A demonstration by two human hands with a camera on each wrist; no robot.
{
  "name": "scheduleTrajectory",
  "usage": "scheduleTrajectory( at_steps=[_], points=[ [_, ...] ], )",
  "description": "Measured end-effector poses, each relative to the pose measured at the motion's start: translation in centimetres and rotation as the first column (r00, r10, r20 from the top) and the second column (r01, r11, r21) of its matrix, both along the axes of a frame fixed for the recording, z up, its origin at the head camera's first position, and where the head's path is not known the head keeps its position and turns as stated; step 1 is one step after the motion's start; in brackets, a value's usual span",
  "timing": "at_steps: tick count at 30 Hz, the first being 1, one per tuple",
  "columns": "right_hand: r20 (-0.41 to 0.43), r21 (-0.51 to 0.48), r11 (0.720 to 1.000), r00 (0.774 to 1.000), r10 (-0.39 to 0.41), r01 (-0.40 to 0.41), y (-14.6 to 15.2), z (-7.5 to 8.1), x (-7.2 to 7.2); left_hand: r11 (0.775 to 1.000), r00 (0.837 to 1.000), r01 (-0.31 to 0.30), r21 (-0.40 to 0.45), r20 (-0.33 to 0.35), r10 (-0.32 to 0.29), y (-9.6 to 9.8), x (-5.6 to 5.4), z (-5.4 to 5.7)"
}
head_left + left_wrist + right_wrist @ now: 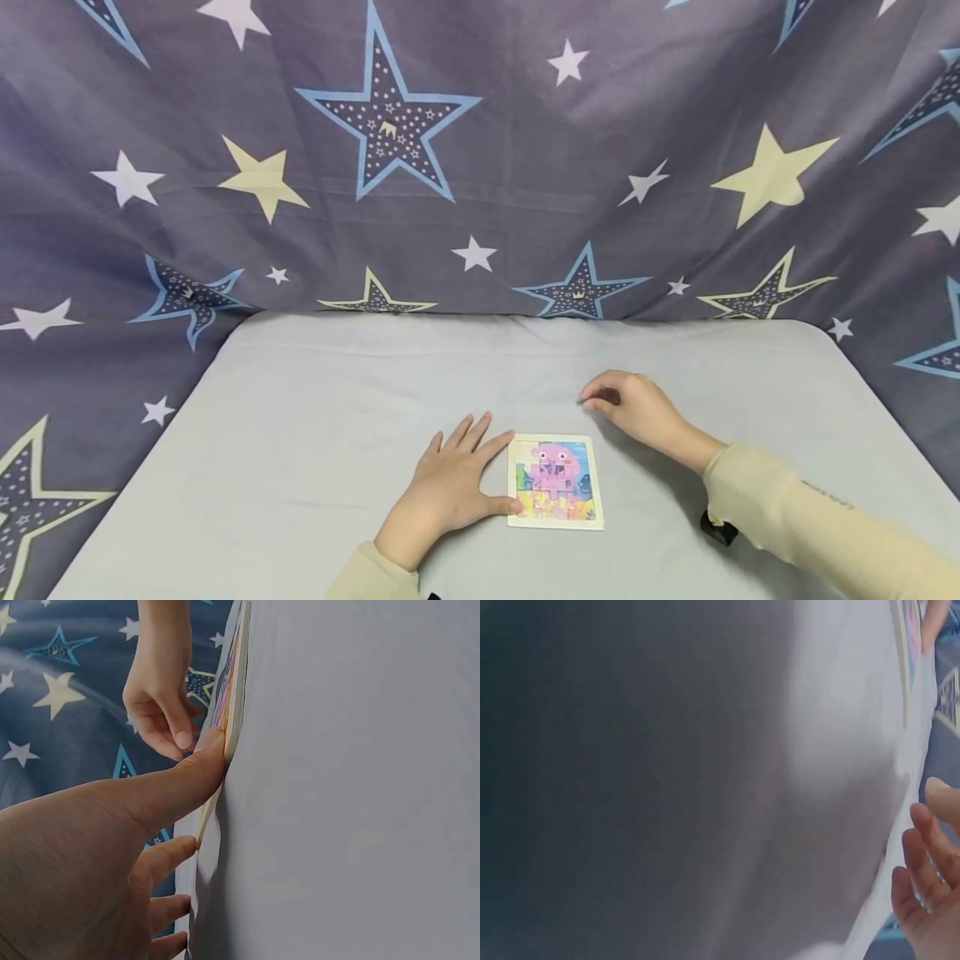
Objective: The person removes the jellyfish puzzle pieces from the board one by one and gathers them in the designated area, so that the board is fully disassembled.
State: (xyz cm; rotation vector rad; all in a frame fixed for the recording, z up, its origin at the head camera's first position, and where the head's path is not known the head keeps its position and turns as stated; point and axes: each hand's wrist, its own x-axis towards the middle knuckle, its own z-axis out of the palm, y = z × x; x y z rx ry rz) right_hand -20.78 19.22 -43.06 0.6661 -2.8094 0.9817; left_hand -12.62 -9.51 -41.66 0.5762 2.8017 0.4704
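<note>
A small square jigsaw puzzle point(555, 467) in a pale frame lies flat on the grey-white cloth, its picture a pink octopus over yellow and blue. My left hand point(450, 483) is spread at its left side: the thumb rests on the lower left corner and the index fingertip touches the upper left corner. In the left wrist view the thumb of that hand point(97, 832) presses the frame's edge. My right hand point(641, 408) hovers beyond the puzzle's upper right, fingers loosely bent. Nothing shows between its fingers, and the right wrist view shows the same hand point(934, 877) apart from the puzzle.
The light cloth-covered table point(315, 433) spreads around the puzzle. Behind and beside it hangs a dark curtain point(517, 183) with stars. A black band point(717, 529) shows at the right wrist, below a cream sleeve point(795, 504).
</note>
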Motion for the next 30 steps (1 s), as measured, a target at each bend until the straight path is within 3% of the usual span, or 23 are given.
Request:
scheduleTrajectory(
  at_steps=[11,18,30],
  points=[
    [0.064,-0.001,0.987,0.985,0.163,-0.163,-2.6,-0.4,2.5,1.0,1.0,0.005,-0.004,-0.004,-0.005,-0.1,-0.1,-0.2],
    [0.004,0.097,0.953,0.958,0.287,-0.286,-3.8,-0.3,3.4,1.0,1.0,0.008,-0.015,-0.012,-0.008,-0.1,-0.2,-0.4],
    [0.019,0.152,0.901,0.912,0.41,-0.408,-4.4,-0.7,3.7,1.0,1.0,0.007,-0.011,-0.022,-0.007,-0.2,0.0,-0.7]
  ],
)
